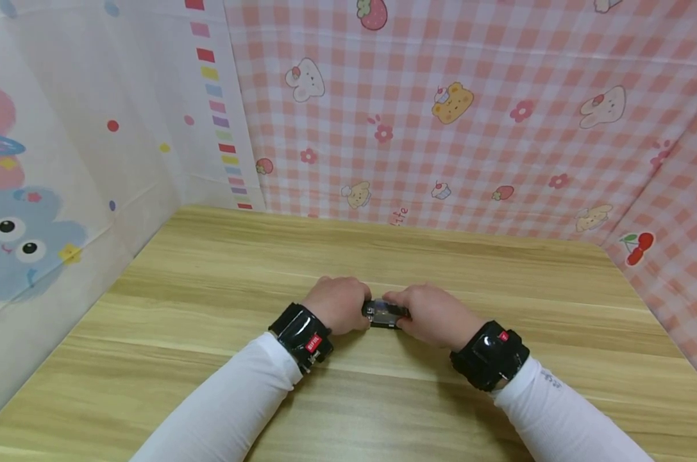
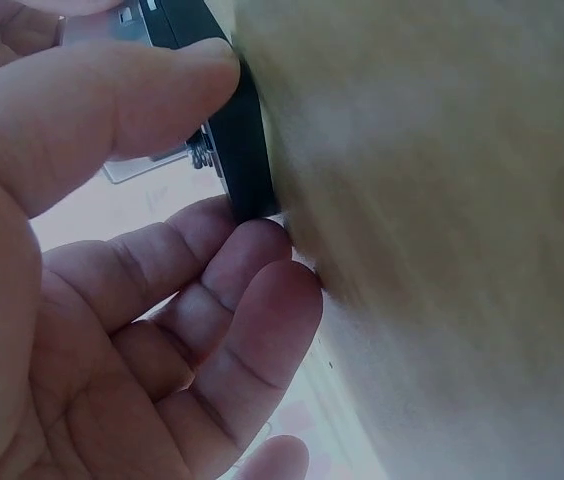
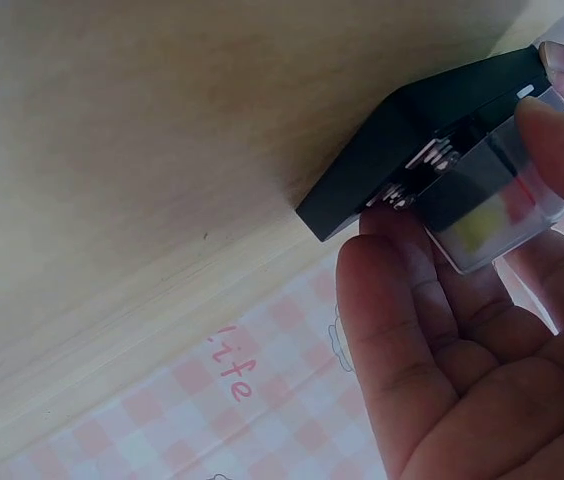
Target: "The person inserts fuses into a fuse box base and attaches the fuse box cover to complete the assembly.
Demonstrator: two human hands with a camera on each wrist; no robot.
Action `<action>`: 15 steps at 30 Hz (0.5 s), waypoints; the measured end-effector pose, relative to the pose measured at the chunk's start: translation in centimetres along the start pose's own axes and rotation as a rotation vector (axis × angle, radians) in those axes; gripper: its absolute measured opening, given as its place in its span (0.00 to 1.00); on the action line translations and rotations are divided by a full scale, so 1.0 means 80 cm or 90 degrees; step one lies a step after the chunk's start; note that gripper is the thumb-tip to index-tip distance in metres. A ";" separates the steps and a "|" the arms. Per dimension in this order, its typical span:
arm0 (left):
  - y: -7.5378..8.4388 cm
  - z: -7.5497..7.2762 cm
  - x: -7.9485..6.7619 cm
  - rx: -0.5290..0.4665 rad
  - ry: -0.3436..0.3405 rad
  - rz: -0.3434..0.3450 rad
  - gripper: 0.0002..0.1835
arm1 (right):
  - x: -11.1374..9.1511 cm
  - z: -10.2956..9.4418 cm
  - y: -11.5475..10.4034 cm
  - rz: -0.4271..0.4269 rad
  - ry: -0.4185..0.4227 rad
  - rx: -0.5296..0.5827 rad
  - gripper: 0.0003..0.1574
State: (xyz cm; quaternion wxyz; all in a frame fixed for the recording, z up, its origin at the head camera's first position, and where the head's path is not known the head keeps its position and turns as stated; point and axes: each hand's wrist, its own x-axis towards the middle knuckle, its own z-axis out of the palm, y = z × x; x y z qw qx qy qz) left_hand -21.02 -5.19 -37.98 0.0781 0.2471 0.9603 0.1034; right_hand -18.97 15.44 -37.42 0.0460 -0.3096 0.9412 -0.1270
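Between both hands, on the wooden tabletop, is a small black box-like device (image 1: 385,319) with a clear plastic cover (image 3: 492,215). Its exact kind is unclear. Small metal coil springs (image 3: 399,198) show along the edge between its black body (image 3: 392,140) and the cover. My left hand (image 1: 339,305) pinches the left end of the black body with thumb and fingers. From the other side, my right hand (image 1: 437,316) grips the clear cover, thumb on one face and fingers behind. In the right wrist view the cover stands at an angle to the body. Fingers hide both ends.
The wood-grain table (image 1: 209,269) spreads out around the hands. Behind it hangs a pink checked cloth (image 1: 417,160) with cartoon prints, and a white patterned cloth (image 1: 140,167) covers the left side. Black camera straps (image 1: 302,337) sit on both wrists.
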 end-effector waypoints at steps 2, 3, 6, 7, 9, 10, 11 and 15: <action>-0.001 0.001 0.000 0.004 -0.001 -0.001 0.13 | 0.002 0.002 0.001 -0.002 0.001 0.000 0.20; -0.002 0.001 0.000 0.005 -0.001 -0.002 0.13 | 0.002 0.003 0.001 -0.002 0.000 -0.002 0.20; -0.004 0.002 -0.001 0.001 -0.006 -0.003 0.13 | 0.002 0.005 0.000 0.011 -0.006 0.002 0.23; -0.005 0.002 -0.001 -0.005 -0.009 -0.003 0.13 | 0.002 0.005 0.000 0.018 -0.010 0.006 0.26; -0.007 0.002 -0.003 -0.018 -0.015 -0.002 0.16 | 0.000 0.005 -0.001 0.030 -0.018 0.015 0.32; -0.008 0.002 -0.004 -0.025 -0.019 -0.001 0.19 | -0.002 0.004 0.000 0.035 -0.020 0.018 0.35; -0.010 0.002 -0.005 -0.032 -0.022 0.000 0.21 | -0.003 0.004 0.000 0.039 -0.018 0.020 0.37; -0.015 -0.001 -0.010 -0.057 -0.027 -0.001 0.29 | -0.009 -0.002 0.004 0.038 0.007 0.015 0.36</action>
